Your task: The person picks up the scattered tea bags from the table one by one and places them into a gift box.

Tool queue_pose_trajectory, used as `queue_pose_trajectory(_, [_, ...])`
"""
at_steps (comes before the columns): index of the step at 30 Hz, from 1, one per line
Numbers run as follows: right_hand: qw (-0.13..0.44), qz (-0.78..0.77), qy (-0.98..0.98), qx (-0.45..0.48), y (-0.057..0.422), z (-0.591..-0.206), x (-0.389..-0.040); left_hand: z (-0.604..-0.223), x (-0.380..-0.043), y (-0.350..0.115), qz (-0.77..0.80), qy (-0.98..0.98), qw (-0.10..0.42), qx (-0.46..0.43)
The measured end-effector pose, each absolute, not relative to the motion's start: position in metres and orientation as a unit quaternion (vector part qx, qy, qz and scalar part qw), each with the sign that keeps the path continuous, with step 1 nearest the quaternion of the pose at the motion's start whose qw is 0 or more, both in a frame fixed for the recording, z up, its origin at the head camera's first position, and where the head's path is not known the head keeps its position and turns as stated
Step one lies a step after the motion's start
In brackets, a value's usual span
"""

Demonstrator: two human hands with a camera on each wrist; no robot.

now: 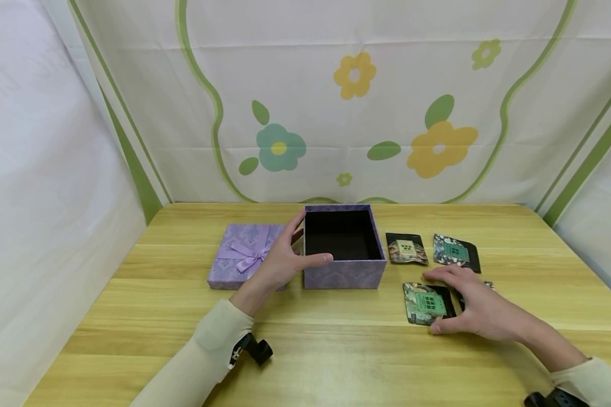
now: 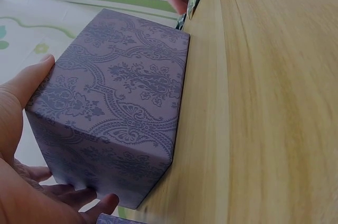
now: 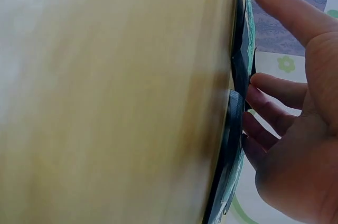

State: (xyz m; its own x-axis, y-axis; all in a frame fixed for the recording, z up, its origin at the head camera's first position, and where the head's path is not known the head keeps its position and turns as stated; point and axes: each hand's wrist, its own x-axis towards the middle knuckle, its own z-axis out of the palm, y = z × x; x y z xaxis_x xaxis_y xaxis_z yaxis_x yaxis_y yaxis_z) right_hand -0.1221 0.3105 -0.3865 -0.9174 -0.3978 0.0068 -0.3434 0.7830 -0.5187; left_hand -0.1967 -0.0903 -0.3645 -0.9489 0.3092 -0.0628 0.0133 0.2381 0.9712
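An open purple patterned box [image 1: 343, 275] with a black inside stands mid-table. My left hand [image 1: 282, 257] rests at its left side, thumb by the front top edge and fingers along the left wall; the left wrist view shows this too. Over at the right, my right hand [image 1: 481, 308] hovers low with spread fingers above a green-labelled sachet [image 1: 420, 302], thumb close to its lower edge. Another sachet [image 1: 460, 301] lies mostly hidden under that hand. In the right wrist view, the fingertips [image 3: 259, 78] are against or very near the sachets' edges; contact is hard to tell.
The purple lid [image 1: 236, 237] with a ribbon bow lies left of the box, partly behind my left hand. Beyond my right hand are a black sachet with a cream label [image 1: 406, 249] and a floral one [image 1: 455, 251]. A flowered cloth [image 1: 315, 113] hangs behind the table.
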Motion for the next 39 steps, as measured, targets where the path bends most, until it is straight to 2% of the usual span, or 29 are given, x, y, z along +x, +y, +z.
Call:
queue_pose_trajectory(29, [0.037, -0.234, 0.948, -0.213, 0.3069, -0.3855, -0.1246, -0.3653, -0.1964, -0.0902, 0.606, 0.779, 0.120, 0.108])
queue_pose_trajectory(39, [0.013, -0.222, 0.949, -0.224, 0.3049, -0.3862, -0.1266, -0.3642, -0.1956, -0.0908, 0.606, 0.779, 0.121, 0.106])
